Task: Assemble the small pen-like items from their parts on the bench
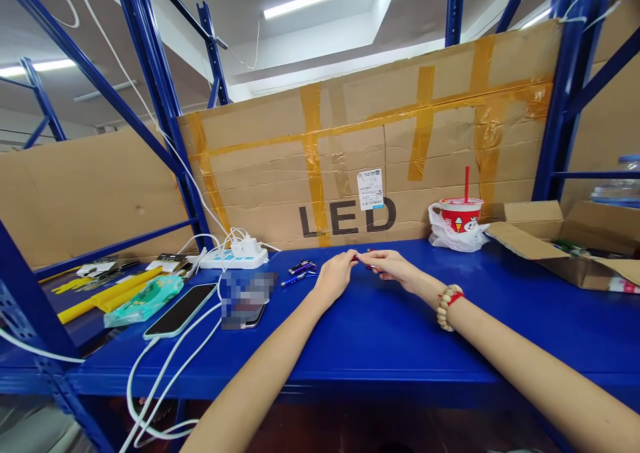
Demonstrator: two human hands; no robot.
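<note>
Over the blue shelf top [400,326], my left hand [335,276] and my right hand [393,266] meet at their fingertips. Both are closed in a pinch on a small, shiny dark red piece [370,266]. Fingers cover most of it, so its kind cannot be made out. A wooden bead bracelet [445,306] circles my right wrist. Just left of my left hand lie a slim blue pen-shaped metal item [295,280] and a short purple one [301,266].
Farther left are phones, one large phone [181,312] among them, white cables, a power strip [237,258] and a green packet [145,300]. A red cup [461,214] in a plastic bag and an open carton [585,253] stand right. A cardboard wall [280,180] closes the back.
</note>
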